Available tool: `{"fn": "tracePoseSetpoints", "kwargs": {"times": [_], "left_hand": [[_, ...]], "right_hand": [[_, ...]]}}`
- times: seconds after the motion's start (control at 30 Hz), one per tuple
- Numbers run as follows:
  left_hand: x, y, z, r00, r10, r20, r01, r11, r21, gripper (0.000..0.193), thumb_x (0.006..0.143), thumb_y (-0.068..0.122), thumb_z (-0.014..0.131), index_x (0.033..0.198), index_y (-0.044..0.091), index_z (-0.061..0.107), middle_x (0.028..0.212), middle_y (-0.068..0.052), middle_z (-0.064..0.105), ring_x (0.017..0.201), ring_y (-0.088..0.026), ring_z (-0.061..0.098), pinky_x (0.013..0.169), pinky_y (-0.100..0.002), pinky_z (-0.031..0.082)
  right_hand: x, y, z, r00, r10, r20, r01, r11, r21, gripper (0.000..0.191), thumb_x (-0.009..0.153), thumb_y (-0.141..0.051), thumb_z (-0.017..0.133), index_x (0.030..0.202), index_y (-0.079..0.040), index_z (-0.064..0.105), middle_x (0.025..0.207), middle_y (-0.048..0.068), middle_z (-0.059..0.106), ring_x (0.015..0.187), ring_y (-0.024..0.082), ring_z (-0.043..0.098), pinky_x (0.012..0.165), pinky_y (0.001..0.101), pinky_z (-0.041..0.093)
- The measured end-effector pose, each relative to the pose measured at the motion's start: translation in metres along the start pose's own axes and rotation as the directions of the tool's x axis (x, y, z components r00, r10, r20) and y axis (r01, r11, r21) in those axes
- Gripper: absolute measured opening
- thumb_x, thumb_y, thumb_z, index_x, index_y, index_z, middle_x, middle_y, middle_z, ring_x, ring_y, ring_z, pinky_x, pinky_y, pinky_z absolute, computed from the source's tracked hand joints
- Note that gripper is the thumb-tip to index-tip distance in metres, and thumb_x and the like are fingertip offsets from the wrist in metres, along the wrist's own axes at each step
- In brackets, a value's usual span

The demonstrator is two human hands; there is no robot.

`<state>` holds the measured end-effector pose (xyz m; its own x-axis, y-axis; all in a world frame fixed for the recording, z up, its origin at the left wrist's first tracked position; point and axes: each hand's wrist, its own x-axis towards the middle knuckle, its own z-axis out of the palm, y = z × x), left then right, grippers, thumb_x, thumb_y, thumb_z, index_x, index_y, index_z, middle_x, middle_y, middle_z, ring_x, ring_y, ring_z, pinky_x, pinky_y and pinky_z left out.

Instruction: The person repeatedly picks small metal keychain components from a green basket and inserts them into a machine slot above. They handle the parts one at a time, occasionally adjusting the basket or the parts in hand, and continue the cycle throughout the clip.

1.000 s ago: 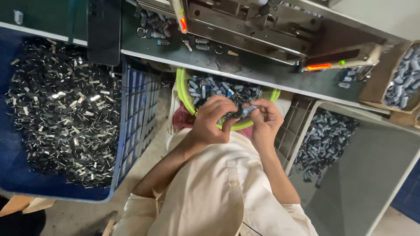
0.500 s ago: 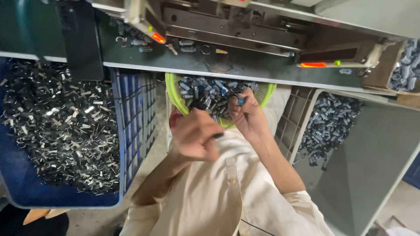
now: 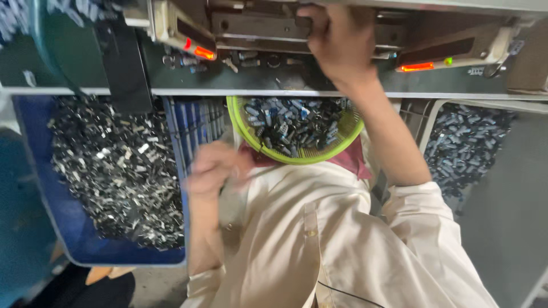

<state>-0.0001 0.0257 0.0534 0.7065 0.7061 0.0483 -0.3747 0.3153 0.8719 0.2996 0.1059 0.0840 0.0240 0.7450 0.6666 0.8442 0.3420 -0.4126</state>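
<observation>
Your right hand (image 3: 337,40) has risen from the round green plastic basket (image 3: 251,134) to the grey metal machine (image 3: 257,25), grip contents hidden; blurred left hand (image 3: 214,168) sits nearer the basket.

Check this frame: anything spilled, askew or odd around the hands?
Mostly tidy. A few loose small parts lie scattered on the machine ledge, outside the green basket and blue crate. Right hand is up at the machine; left hand is motion-blurred.

- A blue plastic crate (image 3: 74,239) of small silvery metal pieces is sitting left of the round green plastic basket (image 3: 245,128).
- A grey bin (image 3: 502,228) of dark parts is lying right of it.
</observation>
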Motion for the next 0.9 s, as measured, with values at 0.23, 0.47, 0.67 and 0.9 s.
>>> {"fn": "tracePoseSetpoints", "kwargs": {"times": [0.23,0.47,0.67,0.9], "left_hand": [[0.054,-0.06,0.045,0.983,0.032,-0.183,0.141,0.514,0.846,0.013,0.081,0.008,0.076,0.093,0.005,0.075,0.103,-0.01,0.072,0.089,-0.026,0.068,0.079,-0.036,0.054],[0.118,-0.076,0.065,0.99,0.056,0.131,-0.135,0.077,0.988,0.021,0.079,0.002,0.063,0.099,0.003,0.069,0.114,-0.018,0.064,0.112,-0.036,0.061,0.098,-0.044,0.049],[0.126,-0.085,0.069,0.98,0.112,0.163,-0.162,-0.02,0.987,0.014,0.084,0.008,0.061,0.095,0.003,0.069,0.116,-0.021,0.059,0.108,-0.036,0.058,0.094,-0.044,0.048],[0.102,-0.087,0.058,0.98,0.121,0.155,-0.168,0.105,0.98,0.014,0.071,0.002,0.061,0.083,0.006,0.067,0.102,-0.014,0.057,0.099,-0.034,0.06,0.089,-0.046,0.049]], "right_hand": [[-0.008,0.011,0.002,0.991,0.128,0.043,-0.134,0.969,0.208,0.02,0.092,0.013,0.07,0.102,-0.004,0.072,0.085,0.011,0.07,0.069,0.027,0.067,0.063,0.0367,0.05],[0.013,-0.003,-0.024,0.992,0.028,0.121,-0.067,0.941,0.332,0.025,0.092,0.017,0.061,0.108,-0.001,0.066,0.103,0.011,0.074,0.088,0.028,0.073,0.08,0.0368,0.057],[-0.046,-0.025,-0.061,0.991,0.012,0.134,-0.028,0.992,0.12,0.024,0.08,0.008,0.083,0.097,-0.003,0.07,0.099,0.01,0.074,0.101,0.033,0.072,0.09,0.0428,0.057],[-0.132,-0.03,-0.084,0.949,0.296,0.109,-0.312,0.93,0.195,0.025,0.079,0.017,0.073,0.096,-0.002,0.07,0.101,0.01,0.075,0.096,0.028,0.074,0.085,0.0374,0.06]]}}
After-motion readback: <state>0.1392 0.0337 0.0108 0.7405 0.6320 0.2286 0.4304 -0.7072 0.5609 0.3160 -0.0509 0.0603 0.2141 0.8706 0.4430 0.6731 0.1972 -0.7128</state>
